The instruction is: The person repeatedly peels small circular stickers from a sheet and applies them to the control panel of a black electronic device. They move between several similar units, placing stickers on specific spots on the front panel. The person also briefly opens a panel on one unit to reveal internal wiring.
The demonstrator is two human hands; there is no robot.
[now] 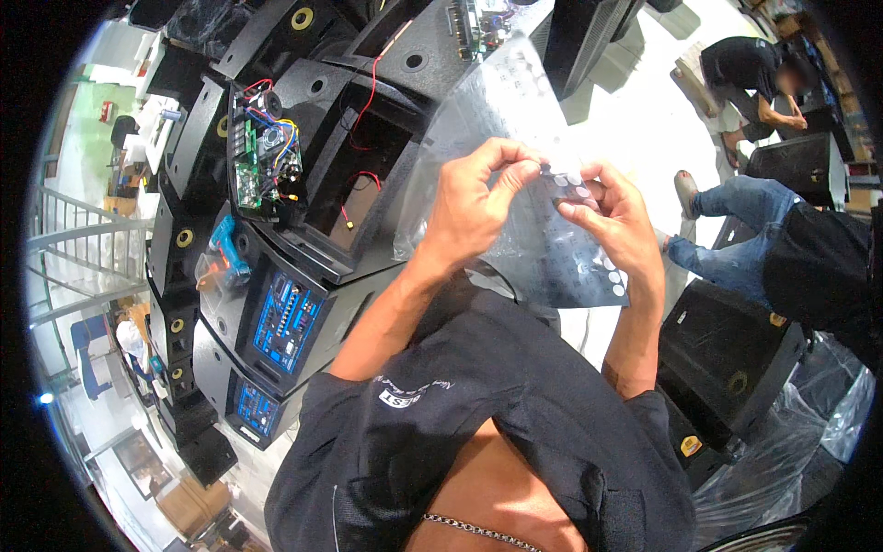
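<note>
Clear sticker sheet (543,239) held chest-high, above speaker cabinets (368,175). My left hand (474,198) and right hand (612,216) both pinch its round dots. Thin, floppy, light film, I judge; grip edges, peel gently.

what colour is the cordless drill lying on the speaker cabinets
Teal-blue with an orange part near its grip; the cordless drill shows only in the head view, left of the hands.
</note>
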